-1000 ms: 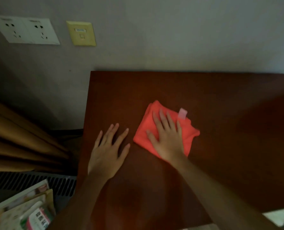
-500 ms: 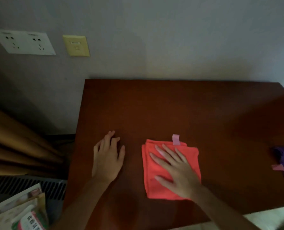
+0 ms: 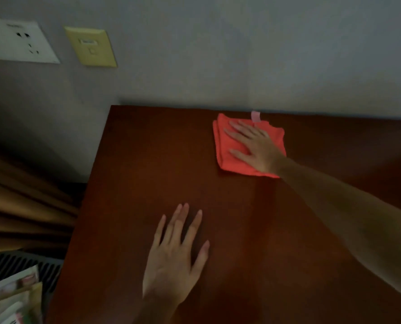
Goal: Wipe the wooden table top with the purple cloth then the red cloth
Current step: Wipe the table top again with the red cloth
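The folded red cloth (image 3: 227,146), with a small pink tag at its far edge, lies on the dark wooden table top (image 3: 136,171) close to the back edge by the wall. My right hand (image 3: 253,146) presses flat on the cloth with fingers spread, arm stretched out from the right. My left hand (image 3: 175,256) rests flat on the bare wood near the front, fingers apart, holding nothing. The purple cloth is out of view.
A grey wall runs behind the table, carrying a white socket plate (image 3: 17,42) and a yellow switch plate (image 3: 90,46). Left of the table hang brown curtains (image 3: 19,206), with a vent grille (image 3: 14,265) and some packets (image 3: 10,300) below.
My right hand has pushed the red cloth from the near middle of the table to the far edge by the wall. My left hand stays flat near the front. The purple cloth has left the view.
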